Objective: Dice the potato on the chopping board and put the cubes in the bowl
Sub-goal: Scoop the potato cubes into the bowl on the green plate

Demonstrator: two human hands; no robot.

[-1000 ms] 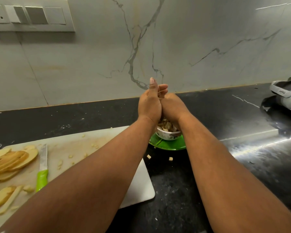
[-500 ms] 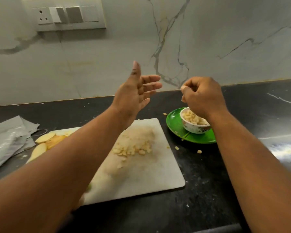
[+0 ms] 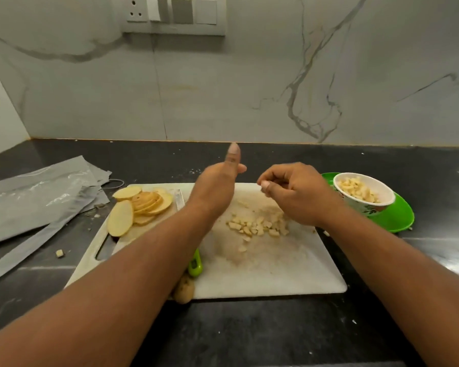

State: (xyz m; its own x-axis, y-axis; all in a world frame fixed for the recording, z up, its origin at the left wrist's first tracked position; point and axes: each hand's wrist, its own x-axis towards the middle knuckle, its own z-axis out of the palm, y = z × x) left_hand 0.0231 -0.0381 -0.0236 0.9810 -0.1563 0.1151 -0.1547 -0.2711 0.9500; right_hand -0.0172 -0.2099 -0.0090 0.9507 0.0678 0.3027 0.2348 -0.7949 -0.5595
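the left hand (image 3: 214, 190) is above the chopping board (image 3: 276, 271), thumb pointing up, the fingers relaxed and holding nothing. the right hand (image 3: 293, 193) is just beside it, fingers curled with the fingertips together; i cannot tell if a small piece is between them. under the right hand lies a small pile of potato cubes (image 3: 257, 226) on the board. to the right of the right hand stands the bowl (image 3: 365, 196), full of cubes, on a green plate (image 3: 398, 218). to the left of the left hand lie potato slices (image 3: 137, 207). under the left forearm a green knife handle (image 3: 195, 264) shows, and near it a potato piece with skin (image 3: 184, 288).
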